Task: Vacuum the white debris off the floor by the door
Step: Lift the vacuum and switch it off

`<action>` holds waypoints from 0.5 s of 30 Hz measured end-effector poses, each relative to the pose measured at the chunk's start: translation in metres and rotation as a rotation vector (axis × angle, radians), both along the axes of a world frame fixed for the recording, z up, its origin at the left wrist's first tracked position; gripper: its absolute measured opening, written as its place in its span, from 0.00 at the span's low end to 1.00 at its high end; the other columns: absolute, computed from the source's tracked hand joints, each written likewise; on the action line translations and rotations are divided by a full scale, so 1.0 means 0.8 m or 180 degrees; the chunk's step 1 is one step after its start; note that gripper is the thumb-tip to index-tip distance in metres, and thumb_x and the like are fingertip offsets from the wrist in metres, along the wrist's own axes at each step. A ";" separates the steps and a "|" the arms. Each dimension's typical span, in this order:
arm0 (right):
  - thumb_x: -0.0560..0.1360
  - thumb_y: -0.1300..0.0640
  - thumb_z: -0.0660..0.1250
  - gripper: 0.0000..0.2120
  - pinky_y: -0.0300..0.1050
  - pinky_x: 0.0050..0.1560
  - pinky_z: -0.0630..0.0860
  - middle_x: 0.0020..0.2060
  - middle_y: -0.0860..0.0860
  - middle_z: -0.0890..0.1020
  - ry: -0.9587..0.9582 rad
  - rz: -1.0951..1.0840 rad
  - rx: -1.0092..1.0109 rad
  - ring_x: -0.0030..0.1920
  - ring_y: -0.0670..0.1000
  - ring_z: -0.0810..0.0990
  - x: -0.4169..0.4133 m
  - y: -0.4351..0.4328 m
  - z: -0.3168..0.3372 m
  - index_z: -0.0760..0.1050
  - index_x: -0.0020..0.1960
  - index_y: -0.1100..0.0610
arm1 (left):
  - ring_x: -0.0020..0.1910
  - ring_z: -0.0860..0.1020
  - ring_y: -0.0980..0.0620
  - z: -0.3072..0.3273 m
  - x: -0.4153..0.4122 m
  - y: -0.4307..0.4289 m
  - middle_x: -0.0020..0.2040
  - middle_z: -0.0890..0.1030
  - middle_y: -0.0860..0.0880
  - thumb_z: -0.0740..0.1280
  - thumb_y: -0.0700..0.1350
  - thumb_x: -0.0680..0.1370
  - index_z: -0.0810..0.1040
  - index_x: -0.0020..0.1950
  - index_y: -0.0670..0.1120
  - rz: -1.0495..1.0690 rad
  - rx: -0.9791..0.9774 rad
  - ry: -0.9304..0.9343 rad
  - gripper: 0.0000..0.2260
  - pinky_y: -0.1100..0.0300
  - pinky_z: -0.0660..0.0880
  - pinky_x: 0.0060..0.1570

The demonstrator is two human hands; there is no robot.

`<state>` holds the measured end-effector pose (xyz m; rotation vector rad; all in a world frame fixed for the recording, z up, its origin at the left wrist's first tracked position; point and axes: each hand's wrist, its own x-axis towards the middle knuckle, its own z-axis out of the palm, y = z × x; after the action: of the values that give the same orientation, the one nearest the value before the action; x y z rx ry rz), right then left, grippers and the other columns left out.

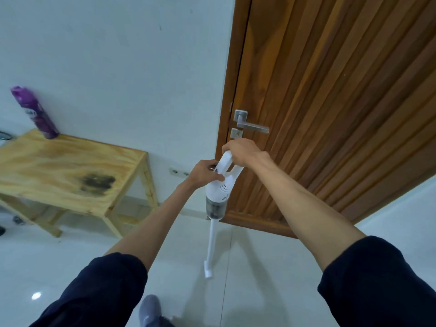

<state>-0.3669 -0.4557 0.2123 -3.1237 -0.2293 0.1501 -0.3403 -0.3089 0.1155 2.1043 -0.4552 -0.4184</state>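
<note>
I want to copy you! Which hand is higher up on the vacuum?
The right hand grips the vacuum at the top of its handle; the left hand holds it lower down.

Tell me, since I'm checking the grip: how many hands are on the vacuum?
2. The right hand grips the top of the handle loop of the vacuum. The left hand holds the body just below the handle.

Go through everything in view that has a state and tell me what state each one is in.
Door, closed.
Door handle, level, untouched.
Vacuum, held in both hands, nozzle pointing down toward the floor.
Right hand, grips the vacuum's handle.
Left hand, holds the vacuum's body.
Spray can, standing on the table.
</note>
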 end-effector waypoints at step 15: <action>0.72 0.66 0.55 0.11 0.46 0.36 0.64 0.42 0.55 0.72 -0.0253 -0.0388 0.0481 0.40 0.59 0.73 0.177 0.184 -0.037 0.70 0.50 0.56 | 0.53 0.83 0.47 0.006 0.180 0.203 0.52 0.86 0.46 0.79 0.45 0.70 0.84 0.56 0.42 -0.0388 -0.0208 0.0523 0.17 0.52 0.78 0.55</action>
<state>-0.2254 -0.3084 0.1828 -2.9849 -0.0472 0.0071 -0.1965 -0.1462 0.1201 1.9671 -0.4951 -0.6337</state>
